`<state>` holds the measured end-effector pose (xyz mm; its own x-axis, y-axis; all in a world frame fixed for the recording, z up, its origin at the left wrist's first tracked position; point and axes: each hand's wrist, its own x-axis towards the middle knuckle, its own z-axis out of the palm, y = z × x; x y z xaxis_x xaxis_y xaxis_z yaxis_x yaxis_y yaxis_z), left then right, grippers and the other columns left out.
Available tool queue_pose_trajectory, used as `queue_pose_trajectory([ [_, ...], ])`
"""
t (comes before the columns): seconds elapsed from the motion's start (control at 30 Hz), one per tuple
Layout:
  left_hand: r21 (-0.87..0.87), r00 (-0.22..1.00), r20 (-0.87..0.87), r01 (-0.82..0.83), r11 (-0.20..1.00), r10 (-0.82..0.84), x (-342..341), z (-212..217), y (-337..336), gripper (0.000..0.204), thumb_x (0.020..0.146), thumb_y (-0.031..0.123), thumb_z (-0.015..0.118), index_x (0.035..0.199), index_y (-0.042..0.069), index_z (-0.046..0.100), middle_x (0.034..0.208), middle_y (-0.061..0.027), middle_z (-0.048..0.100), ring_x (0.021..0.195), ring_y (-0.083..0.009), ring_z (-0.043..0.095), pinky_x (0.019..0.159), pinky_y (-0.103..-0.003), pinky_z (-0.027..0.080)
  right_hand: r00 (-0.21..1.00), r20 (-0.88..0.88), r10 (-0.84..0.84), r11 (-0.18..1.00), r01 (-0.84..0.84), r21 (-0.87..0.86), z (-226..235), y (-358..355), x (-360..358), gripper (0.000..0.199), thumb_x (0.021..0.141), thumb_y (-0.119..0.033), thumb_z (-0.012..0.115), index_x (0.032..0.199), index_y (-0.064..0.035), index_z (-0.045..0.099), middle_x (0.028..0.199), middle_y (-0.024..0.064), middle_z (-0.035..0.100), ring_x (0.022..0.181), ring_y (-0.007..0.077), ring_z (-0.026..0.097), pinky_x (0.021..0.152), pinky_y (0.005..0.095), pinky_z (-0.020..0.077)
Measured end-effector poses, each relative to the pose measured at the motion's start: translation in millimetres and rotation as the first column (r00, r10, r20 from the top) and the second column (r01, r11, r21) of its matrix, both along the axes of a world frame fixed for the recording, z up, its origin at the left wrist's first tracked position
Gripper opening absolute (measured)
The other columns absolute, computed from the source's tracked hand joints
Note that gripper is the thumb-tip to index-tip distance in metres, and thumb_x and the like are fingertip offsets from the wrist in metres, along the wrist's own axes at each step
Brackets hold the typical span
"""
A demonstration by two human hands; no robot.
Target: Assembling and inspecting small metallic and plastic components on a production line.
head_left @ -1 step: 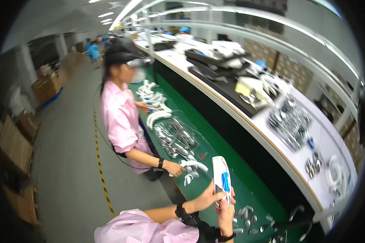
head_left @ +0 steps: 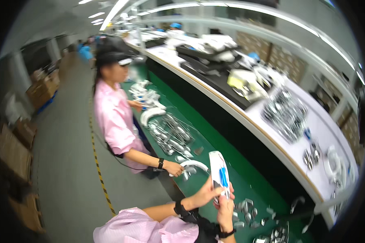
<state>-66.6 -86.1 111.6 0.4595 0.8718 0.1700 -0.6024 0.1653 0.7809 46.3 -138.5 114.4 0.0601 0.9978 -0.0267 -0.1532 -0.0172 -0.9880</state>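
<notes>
Both my hands hold a long white plastic housing [head_left: 217, 164] upright over the green bench, its open side showing a blue part [head_left: 223, 177] and a thin reddish wire. My left hand [head_left: 205, 195] grips its lower left side, with the thumb laid across the front. Around its lower end is my right hand [head_left: 225, 205], thumb up on the front. The lowest part of the housing is hidden by my fingers. Shiny silver pieces [head_left: 247, 210] lie loose on the bench just right of my hands.
A co-worker in pink [head_left: 115, 117] stands on the left, one hand [head_left: 173, 169] at a curved white part [head_left: 196, 164]. Wired silver parts [head_left: 170, 133] and white housings [head_left: 144, 95] lie beyond. A raised white shelf [head_left: 267, 137] bears a bagged silver pile [head_left: 286, 115]; a grey bar [head_left: 336, 200] juts in at right.
The whole view has shifted slightly, so the shelf and co-worker appear further left. My hands keep the same grip on the white housing.
</notes>
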Motion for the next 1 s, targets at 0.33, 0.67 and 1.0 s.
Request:
queue_pose_trajectory([
  [0.33,0.009,0.96,-0.147,0.243,0.97,-0.239,48,-20,29,0.04,0.091,0.011,0.052,0.125,-0.001,0.032,0.107,-0.0171,0.056,0.095,-0.0339,0.065,0.082,-0.043,0.055,0.988,0.015,-0.151,0.989,0.151,0.001,-45,-11,48,0.046,0.097,-0.042,0.048,0.088,0.0013,0.062,0.07,0.0055,0.059,0.067,0.0109,0.055,0.06,0.03,0.0441],
  [0.67,-0.106,0.931,-0.186,0.298,0.949,-0.313,102,-12,7,0.06,0.102,0.045,0.017,0.149,0.009,0.012,0.112,-0.0126,0.053,0.077,-0.0154,0.058,0.062,-0.026,0.052,0.883,0.24,-0.402,0.878,0.298,0.374,-7,-18,113,0.024,0.073,-0.013,0.079,0.094,-0.0048,0.07,0.124,0.0147,0.053,0.108,0.0216,0.056,0.077,0.0324,0.0492],
  [1.0,-0.232,0.925,-0.146,0.314,0.921,-0.352,140,4,-6,0.05,0.103,0.045,0.016,0.136,0.011,0.032,0.09,-0.0115,0.057,0.059,-0.0154,0.058,0.047,-0.025,0.049,0.955,-0.077,-0.286,0.953,0.292,0.077,4,-25,142,0.011,0.079,-0.003,0.072,0.089,0.0,0.068,0.128,0.0149,0.05,0.088,0.015,0.062,0.061,0.0227,0.0516],
])
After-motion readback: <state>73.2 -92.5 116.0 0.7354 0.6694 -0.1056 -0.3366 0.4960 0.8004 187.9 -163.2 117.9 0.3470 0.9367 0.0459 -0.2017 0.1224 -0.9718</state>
